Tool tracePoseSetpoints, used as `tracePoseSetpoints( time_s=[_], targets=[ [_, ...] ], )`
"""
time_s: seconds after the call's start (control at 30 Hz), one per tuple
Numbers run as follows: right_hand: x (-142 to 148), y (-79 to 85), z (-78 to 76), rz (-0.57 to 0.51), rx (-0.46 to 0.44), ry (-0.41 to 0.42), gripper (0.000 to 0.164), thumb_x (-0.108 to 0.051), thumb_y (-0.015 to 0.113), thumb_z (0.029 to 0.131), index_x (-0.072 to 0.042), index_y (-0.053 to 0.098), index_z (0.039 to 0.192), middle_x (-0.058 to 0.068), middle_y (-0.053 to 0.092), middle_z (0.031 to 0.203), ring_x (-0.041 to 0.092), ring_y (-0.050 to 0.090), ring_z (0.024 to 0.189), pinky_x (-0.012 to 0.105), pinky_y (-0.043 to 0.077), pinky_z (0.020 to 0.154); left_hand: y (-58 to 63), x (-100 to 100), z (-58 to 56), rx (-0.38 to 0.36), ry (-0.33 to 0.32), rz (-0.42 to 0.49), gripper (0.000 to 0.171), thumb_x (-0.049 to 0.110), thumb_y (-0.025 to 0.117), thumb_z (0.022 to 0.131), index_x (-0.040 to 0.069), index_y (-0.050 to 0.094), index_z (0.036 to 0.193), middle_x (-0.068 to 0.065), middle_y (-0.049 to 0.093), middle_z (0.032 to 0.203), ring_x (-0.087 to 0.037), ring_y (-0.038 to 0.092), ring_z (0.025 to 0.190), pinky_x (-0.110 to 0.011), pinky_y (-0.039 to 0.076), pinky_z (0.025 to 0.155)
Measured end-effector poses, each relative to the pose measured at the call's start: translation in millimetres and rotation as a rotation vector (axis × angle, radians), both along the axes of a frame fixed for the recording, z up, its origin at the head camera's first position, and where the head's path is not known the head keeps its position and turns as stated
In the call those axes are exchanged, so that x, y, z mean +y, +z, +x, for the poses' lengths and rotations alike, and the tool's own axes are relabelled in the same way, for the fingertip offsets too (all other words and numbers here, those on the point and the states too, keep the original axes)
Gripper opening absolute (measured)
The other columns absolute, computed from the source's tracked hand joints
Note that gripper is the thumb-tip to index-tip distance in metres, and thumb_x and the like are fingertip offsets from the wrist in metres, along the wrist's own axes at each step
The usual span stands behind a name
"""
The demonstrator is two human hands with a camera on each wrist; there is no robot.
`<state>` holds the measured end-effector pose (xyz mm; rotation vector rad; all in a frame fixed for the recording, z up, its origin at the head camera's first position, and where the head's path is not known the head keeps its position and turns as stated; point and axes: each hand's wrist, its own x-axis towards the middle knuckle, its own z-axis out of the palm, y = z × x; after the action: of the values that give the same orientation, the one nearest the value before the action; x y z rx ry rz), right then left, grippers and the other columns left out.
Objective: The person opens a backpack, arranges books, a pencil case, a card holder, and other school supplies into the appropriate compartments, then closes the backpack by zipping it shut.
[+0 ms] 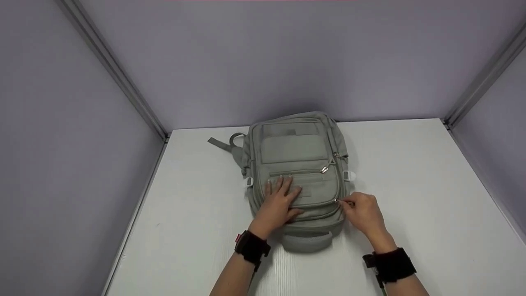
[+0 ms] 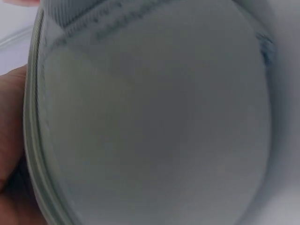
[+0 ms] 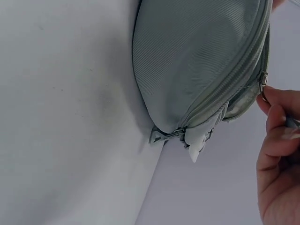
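Observation:
A grey-green backpack (image 1: pixel 294 150) lies on its back on a white table, its top handle (image 1: pixel 307 242) toward the person. My left hand (image 1: pixel 276 207) rests with spread fingers on the front pocket. At the pocket's right edge, my right hand (image 1: pixel 363 211) pinches a small metal zipper pull (image 1: pixel 336 200) between thumb and finger. The right wrist view shows the pull (image 3: pixel 263 83) up close, with the zipper partly parted beside it. In the left wrist view the bag's fabric (image 2: pixel 154 117) fills most of the picture, and only part of the left hand shows.
Another zipper pull (image 1: pixel 324 169) lies across the middle of the bag's front. A strap (image 1: pixel 219 144) sticks out at the upper left, and white buckles (image 1: pixel 349 176) sit at the sides. Grey panels (image 1: pixel 263 61) wall in the white table (image 1: pixel 431 185).

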<state>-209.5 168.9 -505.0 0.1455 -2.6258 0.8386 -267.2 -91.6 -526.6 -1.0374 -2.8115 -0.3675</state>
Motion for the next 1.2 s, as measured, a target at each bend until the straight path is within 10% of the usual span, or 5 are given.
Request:
tracePoseSetpoints(
  time_s=[1.2],
  targets=[
    [29,15.5,-100.1,0.235,-0.178,0.05,0.01,-0.003,0.07,0.085,0.002,0.077,0.088,0.017,0.072,0.084,0.031,0.066,0.069,0.046,0.052,0.059,5.7,-9,-0.2,-0.053,-0.021,0.035,0.053,0.04,0.069,0.09,0.017,0.059,0.137,-0.011,0.033,0.155,-0.031,0.026,0.144,-0.055,0.017,0.113]
  ],
)
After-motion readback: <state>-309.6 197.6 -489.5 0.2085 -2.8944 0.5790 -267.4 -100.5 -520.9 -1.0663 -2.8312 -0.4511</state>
